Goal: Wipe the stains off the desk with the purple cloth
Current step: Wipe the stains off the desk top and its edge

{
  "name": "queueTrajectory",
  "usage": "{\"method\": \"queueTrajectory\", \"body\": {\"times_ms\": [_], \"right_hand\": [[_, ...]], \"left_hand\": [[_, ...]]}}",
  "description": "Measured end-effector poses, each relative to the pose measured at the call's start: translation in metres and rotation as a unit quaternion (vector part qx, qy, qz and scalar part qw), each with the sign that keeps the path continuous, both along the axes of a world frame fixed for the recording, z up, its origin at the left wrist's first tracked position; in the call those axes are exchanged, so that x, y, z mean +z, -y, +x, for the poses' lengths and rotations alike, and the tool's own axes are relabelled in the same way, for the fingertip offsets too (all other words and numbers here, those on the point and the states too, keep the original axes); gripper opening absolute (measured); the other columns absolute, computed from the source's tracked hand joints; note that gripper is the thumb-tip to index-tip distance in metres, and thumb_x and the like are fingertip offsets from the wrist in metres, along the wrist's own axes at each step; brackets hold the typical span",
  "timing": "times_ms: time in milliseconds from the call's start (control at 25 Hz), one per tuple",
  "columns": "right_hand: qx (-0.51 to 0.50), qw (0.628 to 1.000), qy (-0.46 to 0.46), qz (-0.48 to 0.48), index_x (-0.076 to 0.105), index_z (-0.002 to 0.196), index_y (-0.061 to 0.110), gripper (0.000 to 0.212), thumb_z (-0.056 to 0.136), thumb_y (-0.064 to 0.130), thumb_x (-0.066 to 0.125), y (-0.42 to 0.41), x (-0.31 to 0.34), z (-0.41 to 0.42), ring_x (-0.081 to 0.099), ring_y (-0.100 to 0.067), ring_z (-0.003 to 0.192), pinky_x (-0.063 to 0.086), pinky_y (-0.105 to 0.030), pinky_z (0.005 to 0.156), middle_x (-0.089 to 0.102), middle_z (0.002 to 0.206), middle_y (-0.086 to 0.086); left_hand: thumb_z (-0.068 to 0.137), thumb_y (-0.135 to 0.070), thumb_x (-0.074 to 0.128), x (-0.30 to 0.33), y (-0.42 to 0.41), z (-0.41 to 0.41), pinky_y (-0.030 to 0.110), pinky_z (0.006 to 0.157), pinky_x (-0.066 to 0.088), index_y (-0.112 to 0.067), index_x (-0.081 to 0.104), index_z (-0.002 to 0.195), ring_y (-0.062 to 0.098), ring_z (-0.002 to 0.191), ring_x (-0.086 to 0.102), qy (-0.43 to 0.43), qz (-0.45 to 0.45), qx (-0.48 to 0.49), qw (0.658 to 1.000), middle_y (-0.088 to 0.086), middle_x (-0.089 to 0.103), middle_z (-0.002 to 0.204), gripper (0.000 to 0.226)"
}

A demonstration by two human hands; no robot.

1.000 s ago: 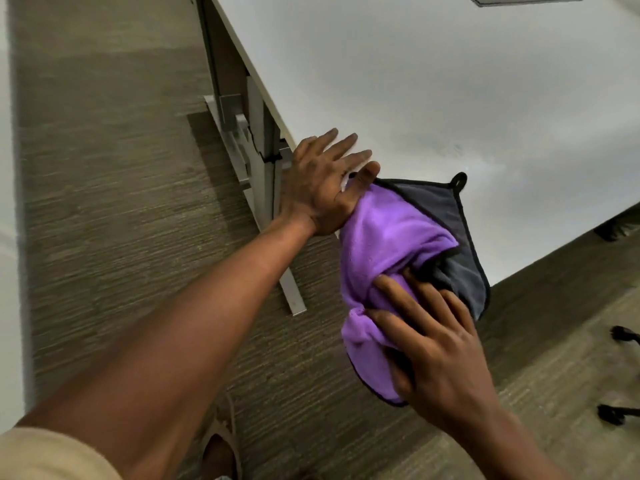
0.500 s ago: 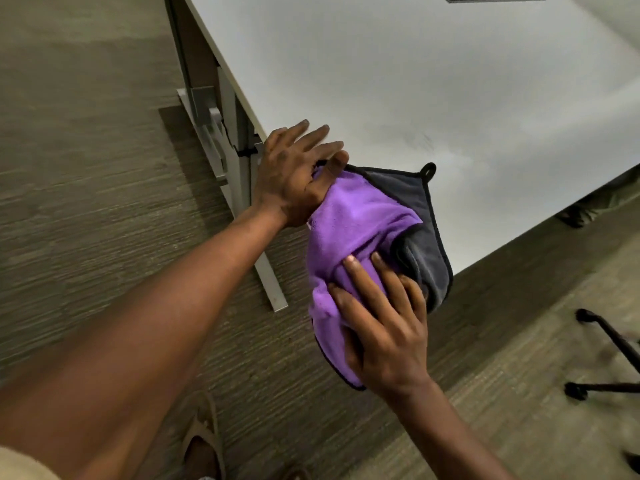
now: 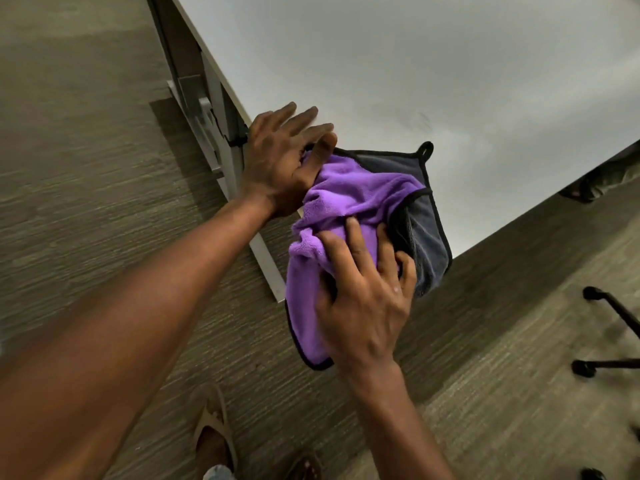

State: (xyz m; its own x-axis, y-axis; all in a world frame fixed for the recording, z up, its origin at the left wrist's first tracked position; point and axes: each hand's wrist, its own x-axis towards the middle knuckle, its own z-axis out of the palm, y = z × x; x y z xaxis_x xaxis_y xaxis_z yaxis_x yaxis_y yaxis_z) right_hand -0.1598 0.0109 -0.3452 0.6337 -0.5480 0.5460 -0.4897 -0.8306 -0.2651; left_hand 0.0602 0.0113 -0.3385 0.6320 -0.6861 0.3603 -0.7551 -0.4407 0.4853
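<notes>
The purple cloth (image 3: 349, 199), grey on its other side with a black hem and a hanging loop, lies bunched over the near corner of the white desk (image 3: 450, 64) and droops off the edge. My right hand (image 3: 363, 292) grips the cloth's lower part, fingers dug into the purple folds. My left hand (image 3: 280, 161) rests on the desk corner with fingers spread, its thumb pressing on the cloth's upper left edge. Faint dark stain marks (image 3: 420, 119) show on the desk just beyond the cloth.
The desk's grey metal leg and foot (image 3: 214, 126) stand at the left under the corner. Black chair-base legs with casters (image 3: 609, 306) sit on the carpet at the right. My sandalled feet (image 3: 214, 434) are below on the carpet.
My right hand has bunched the cloth tighter and shifted a little up towards the desk corner. My left hand stays on the corner against the cloth.
</notes>
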Motion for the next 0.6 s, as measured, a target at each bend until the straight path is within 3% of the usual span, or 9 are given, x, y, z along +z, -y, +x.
{"method": "queueTrajectory", "body": {"times_ms": [80,160,240,320,400,440,520,600], "right_hand": [[0.045,0.987,0.14,0.064,0.069,0.125,0.023,0.031,0.1,0.024,0.05,0.016,-0.011,-0.018,0.064,-0.024,0.126,0.044,-0.052,0.109,0.072,0.13,0.001],[0.071,0.961,0.226,0.14,0.065,0.127,0.019,0.033,0.095,0.016,0.055,0.028,-0.024,-0.033,0.063,-0.022,0.127,0.035,-0.046,0.119,0.068,0.131,0.007],[0.063,0.956,0.232,0.17,0.063,0.128,0.017,0.032,0.097,0.019,0.055,0.043,-0.03,-0.041,0.058,-0.023,0.133,0.025,-0.043,0.124,0.06,0.139,0.018],[0.033,0.96,0.21,0.183,0.067,0.124,0.013,0.032,0.096,0.02,0.055,0.069,-0.029,-0.042,0.057,-0.026,0.133,0.025,-0.043,0.124,0.063,0.139,0.007],[-0.002,0.971,0.135,0.199,0.069,0.127,0.01,0.041,0.094,0.028,0.054,0.103,-0.014,-0.041,0.054,-0.027,0.137,0.026,-0.05,0.124,0.065,0.138,-0.01],[-0.004,0.976,0.067,0.209,0.065,0.136,0.016,0.048,0.095,0.036,0.051,0.117,-0.001,-0.039,0.047,-0.024,0.143,0.023,-0.051,0.125,0.061,0.145,-0.011],[0.016,0.973,-0.114,0.202,0.041,0.154,0.038,0.059,0.098,0.056,0.037,0.124,0.022,-0.031,0.024,-0.017,0.156,0.011,-0.047,0.129,0.036,0.166,0.002],[0.067,0.956,-0.248,0.139,0.008,0.156,0.056,0.059,0.098,0.067,0.014,0.097,0.034,-0.019,0.003,-0.017,0.161,0.002,-0.047,0.13,0.006,0.171,0.016]], "left_hand": [[0.099,-0.058,0.018,0.002,0.0,0.0,0.045,0.122,0.02,-0.03,0.061,0.14,0.023,0.151,0.034,0.001,0.013,0.0,1.0,0.0,0.05,0.156,0.066],[0.099,-0.057,0.019,0.003,-0.001,-0.002,0.045,0.123,0.018,-0.03,0.06,0.141,0.022,0.152,0.032,-0.009,0.022,0.004,1.0,0.0,0.048,0.157,0.065],[0.098,-0.061,0.016,0.005,-0.001,-0.002,0.045,0.124,0.016,-0.03,0.058,0.143,0.021,0.153,0.03,-0.017,0.024,0.001,1.0,0.0,0.046,0.159,0.07],[0.095,-0.066,0.011,0.004,-0.001,-0.002,0.045,0.124,0.016,-0.03,0.058,0.143,0.019,0.153,0.029,-0.015,0.022,0.003,1.0,-0.002,0.046,0.159,0.076],[0.094,-0.068,0.011,0.002,-0.002,-0.004,0.045,0.123,0.017,-0.031,0.059,0.142,0.019,0.152,0.03,-0.012,0.011,0.004,1.0,-0.002,0.047,0.158,0.077],[0.095,-0.068,0.013,0.002,-0.002,-0.004,0.045,0.123,0.017,-0.032,0.058,0.143,0.02,0.152,0.031,-0.009,0.007,0.002,1.0,-0.001,0.047,0.158,0.075],[0.098,-0.066,0.016,0.002,-0.002,-0.004,0.047,0.122,0.02,-0.032,0.045,0.153,0.021,0.15,0.035,0.016,0.004,-0.003,1.0,0.003,0.038,0.164,0.071],[0.1,-0.062,0.022,0.005,-0.001,-0.004,0.052,0.118,0.028,-0.028,0.022,0.163,0.022,0.144,0.043,0.043,-0.006,-0.013,0.999,0.009,0.016,0.171,0.071]]}}
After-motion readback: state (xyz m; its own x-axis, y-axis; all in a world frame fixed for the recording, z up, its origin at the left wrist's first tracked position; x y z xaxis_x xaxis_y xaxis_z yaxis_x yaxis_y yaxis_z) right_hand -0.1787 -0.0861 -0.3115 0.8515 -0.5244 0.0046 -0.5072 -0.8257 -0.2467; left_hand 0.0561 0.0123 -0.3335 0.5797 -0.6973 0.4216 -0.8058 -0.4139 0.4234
